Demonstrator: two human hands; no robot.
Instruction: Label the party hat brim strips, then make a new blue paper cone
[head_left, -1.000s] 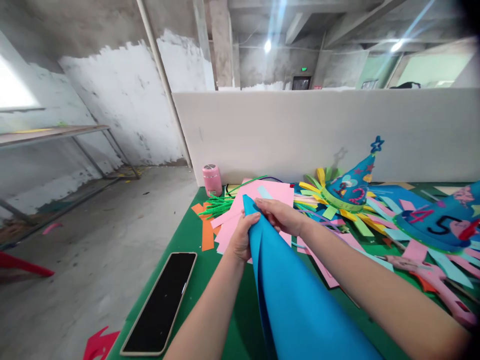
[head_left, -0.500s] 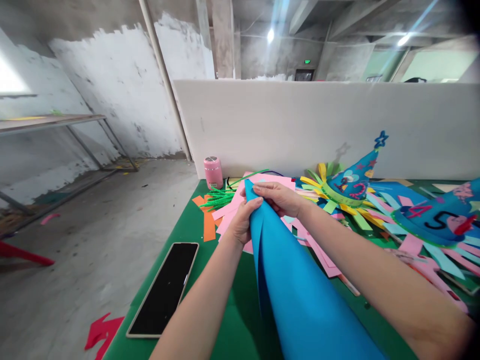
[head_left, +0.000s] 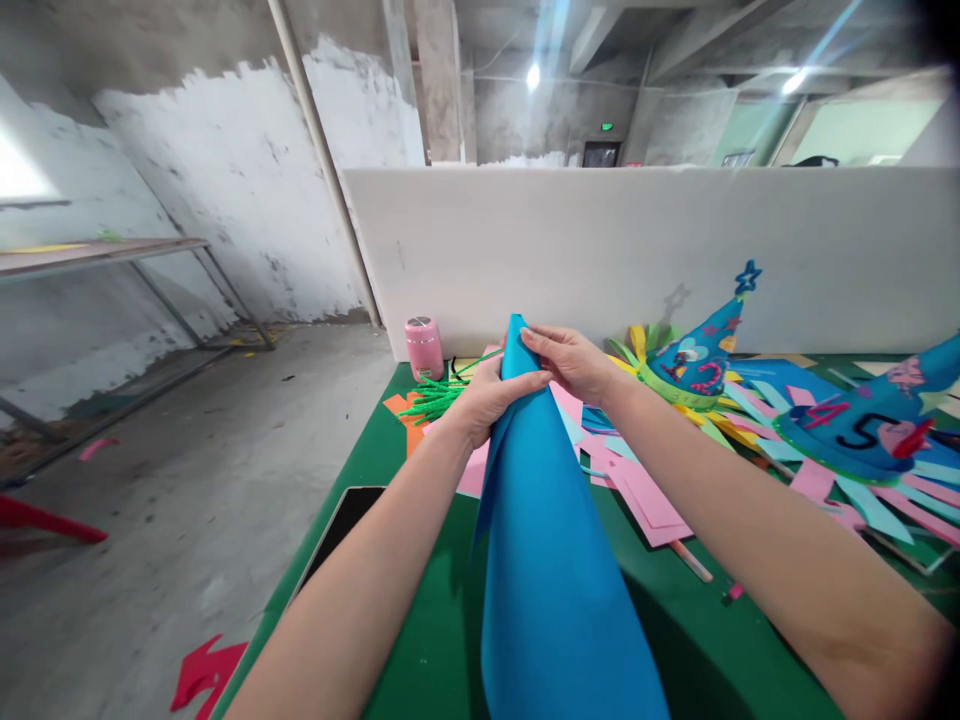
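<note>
Blue cone [head_left: 551,520] rolled, tip at 12 o'clock, wide end toward camera, held over green bench [head_left: 420,620]. Left hand [head_left: 491,395] wraps the tip from 9 o'clock, right hand [head_left: 574,360] pinches it from 3. Pink sheets [head_left: 645,495] under it. Pink cup [head_left: 424,348] at 11, finished hat [head_left: 701,355] at 2, phone [head_left: 341,525] at 8.
</note>
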